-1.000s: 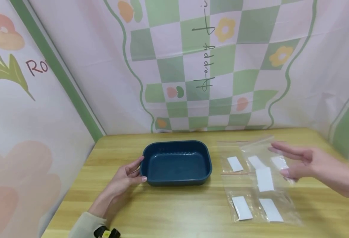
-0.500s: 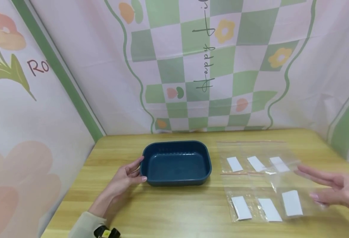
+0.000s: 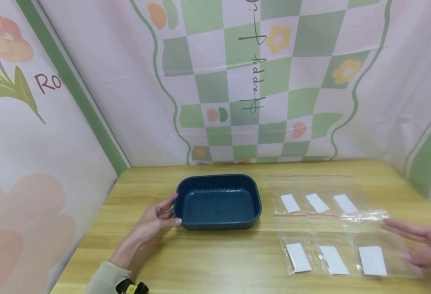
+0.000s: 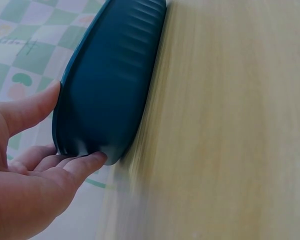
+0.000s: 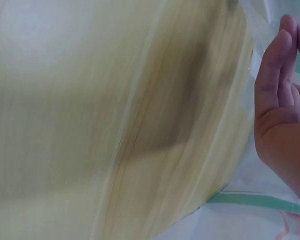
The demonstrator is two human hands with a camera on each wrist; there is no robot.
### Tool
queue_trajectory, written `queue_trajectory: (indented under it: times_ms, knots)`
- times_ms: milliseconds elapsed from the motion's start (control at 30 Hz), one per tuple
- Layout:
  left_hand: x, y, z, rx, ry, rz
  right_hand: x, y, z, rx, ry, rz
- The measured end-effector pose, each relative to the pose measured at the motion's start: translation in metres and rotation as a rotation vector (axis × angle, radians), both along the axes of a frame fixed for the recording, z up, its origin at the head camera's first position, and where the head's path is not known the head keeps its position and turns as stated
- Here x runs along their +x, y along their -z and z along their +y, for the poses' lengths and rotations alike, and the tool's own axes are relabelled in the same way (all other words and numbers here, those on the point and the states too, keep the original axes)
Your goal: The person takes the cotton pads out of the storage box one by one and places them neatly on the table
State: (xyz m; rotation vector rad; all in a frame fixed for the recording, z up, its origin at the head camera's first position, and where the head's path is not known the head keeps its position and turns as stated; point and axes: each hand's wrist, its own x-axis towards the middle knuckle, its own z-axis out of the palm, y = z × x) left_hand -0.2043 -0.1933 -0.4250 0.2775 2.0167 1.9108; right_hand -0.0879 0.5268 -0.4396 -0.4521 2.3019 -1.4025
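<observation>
A dark blue rectangular basin stands on the wooden table. My left hand holds its left end, thumb and fingers spread along the rim; the left wrist view shows that thumb on one edge of the basin and the fingertips on its end. At the right, my right hand touches the right edge of a clear zip bag with a white card inside. Its fingers are fairly straight and apart from the thumb. In the right wrist view the hand shows only partly.
Several more clear bags with white cards lie in two rows, such as the back-left card and front-left card. The wooden table ends at a patterned cloth behind.
My right hand has moved right and toward me, bringing the zip bag off the other bags to the right end of the front row, where it lies flat. My left hand stays on the basin.
</observation>
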Motion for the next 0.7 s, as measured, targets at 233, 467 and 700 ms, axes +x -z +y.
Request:
queue_trajectory:
  times_ms: [233, 467, 700]
  knots:
    - [0.000, 0.000, -0.001, 0.010, 0.013, 0.005, -0.001, 0.016, 0.003, -0.055, -0.068, 0.124]
    - [0.000, 0.001, -0.001, 0.014, 0.025, 0.015, 0.009, 0.022, -0.001, 0.113, 0.069, 0.218]
    - [0.001, 0.001, 0.000, 0.024, 0.017, 0.010, 0.014, 0.019, -0.006, 0.271, 0.091, 0.260]
